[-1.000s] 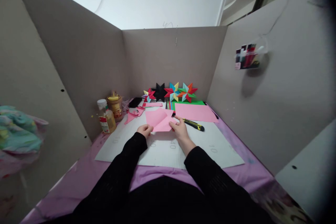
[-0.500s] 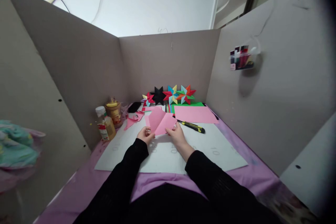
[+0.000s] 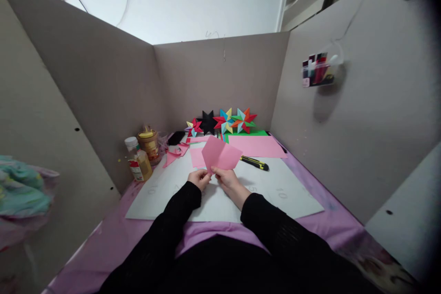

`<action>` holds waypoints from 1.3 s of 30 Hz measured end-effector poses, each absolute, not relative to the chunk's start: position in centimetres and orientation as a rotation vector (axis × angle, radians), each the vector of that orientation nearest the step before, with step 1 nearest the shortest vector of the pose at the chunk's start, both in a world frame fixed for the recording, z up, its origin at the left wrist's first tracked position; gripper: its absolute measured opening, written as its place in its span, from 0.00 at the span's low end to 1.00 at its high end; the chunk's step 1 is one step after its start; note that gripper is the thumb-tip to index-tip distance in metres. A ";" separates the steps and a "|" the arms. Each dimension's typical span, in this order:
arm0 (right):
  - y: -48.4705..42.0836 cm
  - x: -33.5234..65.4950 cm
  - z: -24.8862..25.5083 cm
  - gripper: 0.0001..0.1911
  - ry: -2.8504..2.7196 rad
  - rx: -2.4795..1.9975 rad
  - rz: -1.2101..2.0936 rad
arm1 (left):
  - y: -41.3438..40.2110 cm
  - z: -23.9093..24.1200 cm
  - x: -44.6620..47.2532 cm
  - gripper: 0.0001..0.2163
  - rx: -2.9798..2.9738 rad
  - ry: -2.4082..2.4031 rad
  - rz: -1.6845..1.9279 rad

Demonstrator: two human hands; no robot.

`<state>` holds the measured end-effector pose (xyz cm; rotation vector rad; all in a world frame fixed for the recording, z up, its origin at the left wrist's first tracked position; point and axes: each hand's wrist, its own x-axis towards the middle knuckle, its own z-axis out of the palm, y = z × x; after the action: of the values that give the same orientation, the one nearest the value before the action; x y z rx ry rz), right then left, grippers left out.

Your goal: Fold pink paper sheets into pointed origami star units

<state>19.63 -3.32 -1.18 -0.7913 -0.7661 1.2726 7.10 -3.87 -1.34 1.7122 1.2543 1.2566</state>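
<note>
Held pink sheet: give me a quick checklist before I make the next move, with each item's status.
1. Right hand gripping the held pink sheet: ok, thumb on its near side.
2. Left hand at the sheet's lower corner: ok.
3. Sheet flat on the white board: not ok, it is raised and angled.
4. Utility knife clear of both hands: ok, lying to their right.
5. Knife blade retracted: cannot tell, tip hidden.

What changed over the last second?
The left hand and right hand have come together at the bottom tip of the held pink sheet, which has turned tip-down and shifted right, uncovering more of the pink piece behind it. Neither hand has visibly left the sheet. The cutter and black star stayed put.
</note>
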 end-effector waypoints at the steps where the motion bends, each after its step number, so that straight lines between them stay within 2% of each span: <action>1: -3.3 19.8 -1.1 0.19 -0.749 -0.795 1.267 | -3.9 -1.4 7.1 0.09 1.712 1.255 1.255; 15: -4.1 19.5 -0.8 0.20 -0.733 -0.795 1.387 | -4.2 -1.1 7.3 0.09 1.700 1.225 1.276; 25: -2.9 20.6 -1.2 0.16 -0.665 -0.823 1.294 | -4.1 -1.3 7.0 0.10 1.654 1.240 1.236; 34: -3.9 19.5 -1.4 0.15 -0.920 -0.855 1.377 | -4.0 -0.8 6.8 0.10 1.697 1.331 1.315; 39: -3.4 19.8 -1.7 0.15 -0.955 -0.872 1.299 | -3.8 -0.8 6.4 0.13 1.714 1.346 1.310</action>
<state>19.76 -3.43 -1.72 -0.8718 -0.9546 1.2993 6.38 -3.75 -0.85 1.7145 1.3458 1.3096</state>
